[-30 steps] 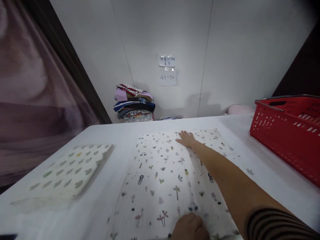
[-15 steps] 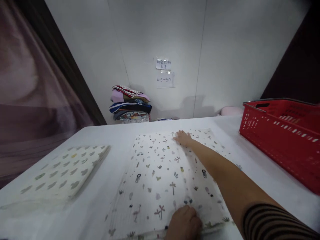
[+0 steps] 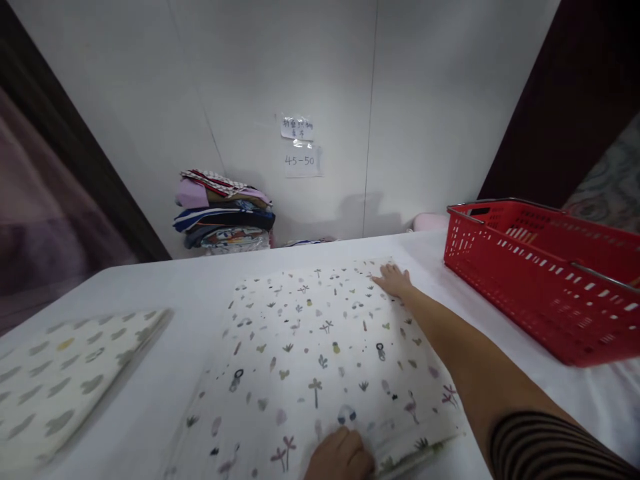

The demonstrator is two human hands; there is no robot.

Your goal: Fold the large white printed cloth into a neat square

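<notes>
A white cloth (image 3: 300,360) printed with small palms, flamingos and other little figures lies folded on the white table. My right hand (image 3: 394,280) rests flat on its far right corner, fingers spread. Down at the cloth's near edge, my left hand (image 3: 341,456) is closed, fingers curled against the fabric; the fingertips are hidden. Off to the left lies a second folded cloth (image 3: 60,373), cream with grey-green cloud shapes and a yellow one, touched by neither hand.
A red plastic basket (image 3: 520,287) with metal handles stands on the right of the table (image 3: 145,287). Behind the far edge, a pile of folded fabrics (image 3: 225,213) leans near the wall. Two paper signs (image 3: 303,160) are taped up there. A pink item (image 3: 430,222) shows beside the basket.
My right hand has slid right across the cloth's far part to its corner, and the cloth there looks flatter. My left hand stays at the near edge. The view has turned right.
</notes>
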